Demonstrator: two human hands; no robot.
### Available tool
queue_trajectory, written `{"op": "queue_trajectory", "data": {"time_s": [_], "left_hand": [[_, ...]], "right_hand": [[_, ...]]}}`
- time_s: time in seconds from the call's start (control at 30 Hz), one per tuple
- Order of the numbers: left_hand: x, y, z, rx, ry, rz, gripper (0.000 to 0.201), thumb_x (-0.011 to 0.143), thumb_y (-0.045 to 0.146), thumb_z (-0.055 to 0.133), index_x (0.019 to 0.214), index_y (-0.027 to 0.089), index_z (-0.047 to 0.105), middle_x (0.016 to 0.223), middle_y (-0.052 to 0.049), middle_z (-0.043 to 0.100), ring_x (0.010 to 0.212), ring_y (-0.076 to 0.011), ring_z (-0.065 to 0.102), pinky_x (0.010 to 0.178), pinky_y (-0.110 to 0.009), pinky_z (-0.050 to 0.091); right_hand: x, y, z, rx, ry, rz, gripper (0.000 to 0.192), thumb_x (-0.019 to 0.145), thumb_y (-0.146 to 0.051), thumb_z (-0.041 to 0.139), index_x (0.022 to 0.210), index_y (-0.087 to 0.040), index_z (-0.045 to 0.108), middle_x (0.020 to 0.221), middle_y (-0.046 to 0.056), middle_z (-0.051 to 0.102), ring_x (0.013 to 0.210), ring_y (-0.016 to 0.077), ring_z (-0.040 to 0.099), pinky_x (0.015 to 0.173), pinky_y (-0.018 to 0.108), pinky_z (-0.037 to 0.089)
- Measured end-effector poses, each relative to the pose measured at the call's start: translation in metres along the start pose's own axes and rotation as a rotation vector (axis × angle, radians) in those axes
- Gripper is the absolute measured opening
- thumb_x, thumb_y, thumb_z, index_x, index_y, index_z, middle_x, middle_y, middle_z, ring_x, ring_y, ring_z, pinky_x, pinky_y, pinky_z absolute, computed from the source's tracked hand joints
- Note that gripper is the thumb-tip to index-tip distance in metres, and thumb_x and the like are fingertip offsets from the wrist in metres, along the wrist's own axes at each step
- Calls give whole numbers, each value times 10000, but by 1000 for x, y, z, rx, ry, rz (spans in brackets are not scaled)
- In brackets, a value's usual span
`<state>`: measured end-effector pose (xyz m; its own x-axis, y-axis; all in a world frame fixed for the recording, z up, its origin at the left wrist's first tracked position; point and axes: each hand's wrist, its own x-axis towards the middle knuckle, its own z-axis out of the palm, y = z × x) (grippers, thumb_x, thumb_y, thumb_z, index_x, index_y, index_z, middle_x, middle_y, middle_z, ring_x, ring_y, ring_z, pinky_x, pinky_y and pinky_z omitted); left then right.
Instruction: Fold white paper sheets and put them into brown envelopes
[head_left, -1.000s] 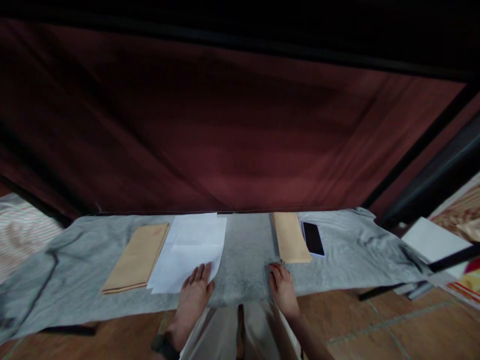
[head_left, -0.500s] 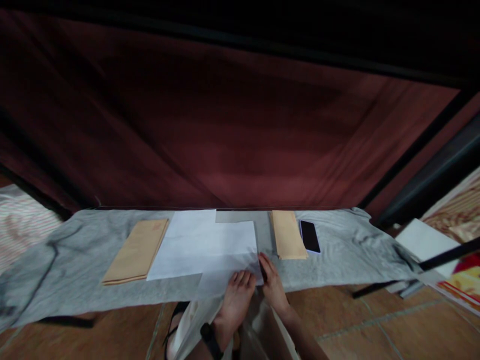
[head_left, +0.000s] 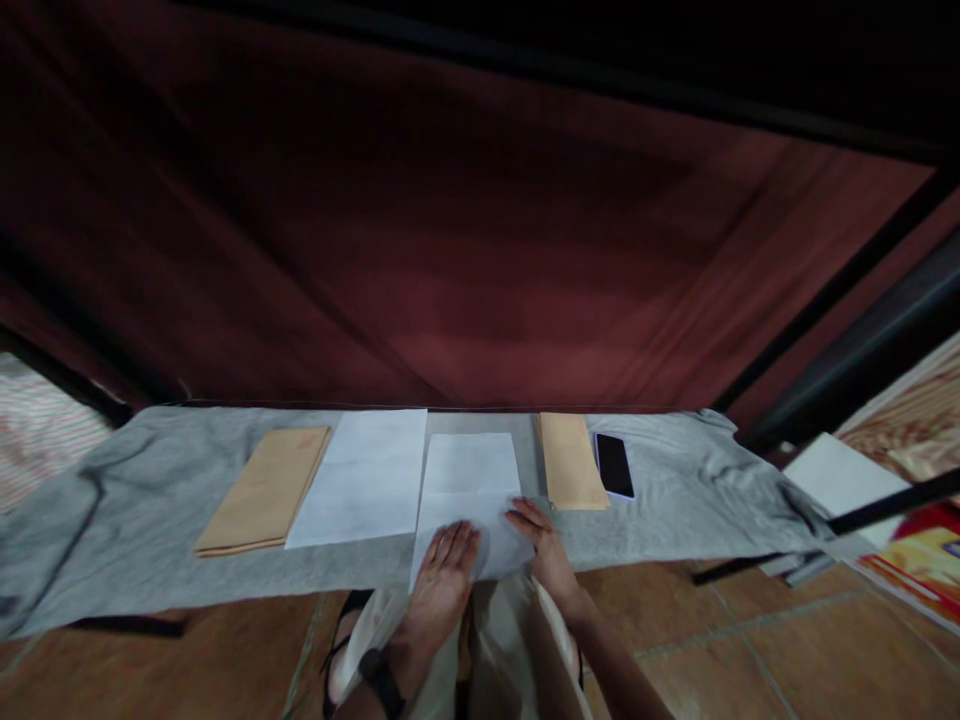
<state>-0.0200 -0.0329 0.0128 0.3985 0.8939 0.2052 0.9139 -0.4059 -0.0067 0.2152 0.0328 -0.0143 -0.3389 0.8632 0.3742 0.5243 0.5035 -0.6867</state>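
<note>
A white sheet of paper (head_left: 472,465) with a crease across it lies at the front middle of the cloth-covered surface. My left hand (head_left: 448,560) rests flat on its lower left part, fingers stretched out. At the sheet's right edge lies my right hand (head_left: 540,535), its fingers extended and touching the paper. Left of this sheet is a stack of white paper (head_left: 364,475), apart from it by a narrow strip of cloth. A brown envelope stack (head_left: 262,490) sits further left. Several narrower brown envelopes (head_left: 574,465) lie right of the sheet.
A dark-screened phone (head_left: 615,466) lies beside the right envelopes. Grey cloth (head_left: 675,510) covers the long narrow surface. Dark red fabric (head_left: 480,250) hangs behind it. On the far right are a white board (head_left: 847,480) and a black bar (head_left: 900,505).
The creased sheet has come off the white stack and now lies straighter, closer to my body. My left hand has shifted left and its fingers have spread out.
</note>
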Motion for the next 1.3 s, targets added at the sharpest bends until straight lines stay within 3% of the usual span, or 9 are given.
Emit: {"op": "queue_trajectory", "data": {"time_s": [0.2, 0.33, 0.43, 0.57, 0.67, 0.77, 0.87, 1.17, 1.3], "left_hand": [[12, -9, 12, 102, -77, -45, 667, 847, -7, 346, 1471, 196, 463, 1531, -104, 500, 1425, -202, 449, 1195, -449, 364], [19, -1, 4, 79, -104, -66, 645, 854, -12, 324, 1462, 148, 473, 1517, -148, 507, 1428, -221, 446, 1187, -470, 364], [20, 2, -13, -38, -109, -84, 514, 944, 201, 433, 1449, 119, 485, 1527, -188, 482, 1449, -275, 412, 1203, -503, 324], [25, 2, -36, -195, -85, -42, 691, 918, 589, 515, 1453, 153, 480, 1550, -173, 457, 1473, -300, 364, 1238, -532, 229], [43, 1, -40, -210, -37, 15, 645, 980, 554, 412, 1495, 166, 420, 1590, -134, 410, 1504, -251, 305, 1259, -498, 174], [69, -2, -29, -188, 1, -5, 554, 1020, 434, 356, 1510, 181, 402, 1612, -109, 378, 1510, -237, 291, 1258, -482, 175], [89, -9, -12, -193, -13, -10, 533, 1024, 431, 346, 1499, 202, 429, 1619, -93, 370, 1511, -249, 290, 1247, -481, 202], [124, -11, 17, -226, 10, 57, 523, 1025, 425, 345, 1512, 245, 411, 1631, -71, 349, 1519, -240, 270, 1249, -499, 189], [137, -14, 25, -230, 29, -1, 523, 1017, 434, 360, 1503, 254, 435, 1612, -69, 384, 1511, -250, 295, 1248, -511, 199]], "right_hand": [[3, 2, -6, -22, 0, -29, 840, 690, 72, 506, 1444, -296, 544, 1492, 52, 538, 1408, 253, 463, 1165, 522, 396], [-4, 3, -16, -78, -87, -63, 813, 686, 62, 498, 1412, -296, 578, 1501, 42, 527, 1435, 260, 424, 1173, 546, 378], [-6, 3, -21, -123, -125, -68, 789, 697, 53, 470, 1409, -268, 583, 1504, 50, 522, 1436, 257, 419, 1177, 549, 378], [-6, 2, -23, -168, -157, -88, 798, 705, 31, 462, 1449, -249, 539, 1522, 51, 501, 1424, 250, 433, 1202, 541, 349], [-6, -1, -24, -195, -171, -100, 760, 741, -6, 477, 1468, -225, 515, 1542, 61, 475, 1431, 257, 420, 1216, 534, 327], [-7, -4, -27, -217, -191, -123, 717, 787, -55, 495, 1486, -211, 488, 1550, 70, 463, 1433, 263, 413, 1226, 535, 303], [-8, -7, -30, -242, -238, -148, 656, 839, -109, 507, 1487, -207, 485, 1546, 76, 468, 1429, 262, 418, 1229, 537, 288], [-10, -10, -29, -273, -256, -168, 558, 936, -325, 555, 1477, -205, 494, 1527, 113, 489, 1397, 283, 461, 1209, 536, 311], [-11, -10, -30, -272, -246, -185, 534, 964, -346, 530, 1481, -218, 492, 1528, 110, 490, 1394, 280, 468, 1202, 534, 321]]}}
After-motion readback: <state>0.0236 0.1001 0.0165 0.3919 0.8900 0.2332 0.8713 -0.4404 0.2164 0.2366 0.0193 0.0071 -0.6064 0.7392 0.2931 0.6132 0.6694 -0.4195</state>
